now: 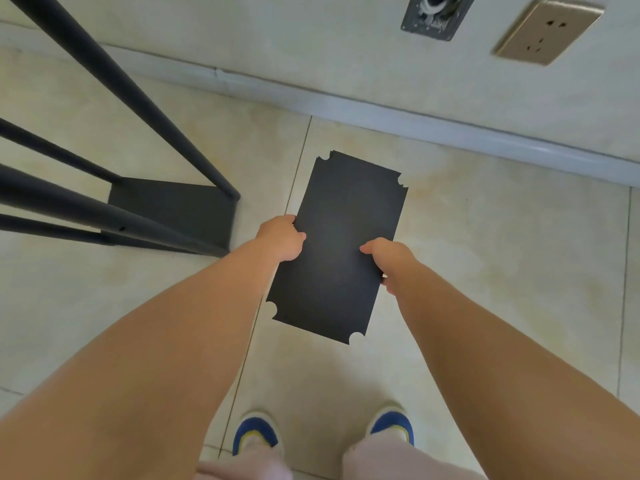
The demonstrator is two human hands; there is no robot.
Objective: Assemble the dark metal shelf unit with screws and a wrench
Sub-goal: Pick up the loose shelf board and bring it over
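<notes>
No writing, label, brand or number can be read on anything here; every surface is plain.

Tiled floor (485, 271), wall socket (549, 31) — blue-and-yellow shoes (256, 433) below.

**What I have on**

My arms are bare all the way up; no sleeve, watch or band shows on either. My left hand (282, 239) and right hand (388, 258) wear no gloves and no rings that I can make out. Below my hands, nearer the bottom edge, I wear pale pink trousers (384, 459). Just above the trouser hems sit my shoes (256, 433): blue toes, a yellow stripe and white edging, the pair alike.
</notes>
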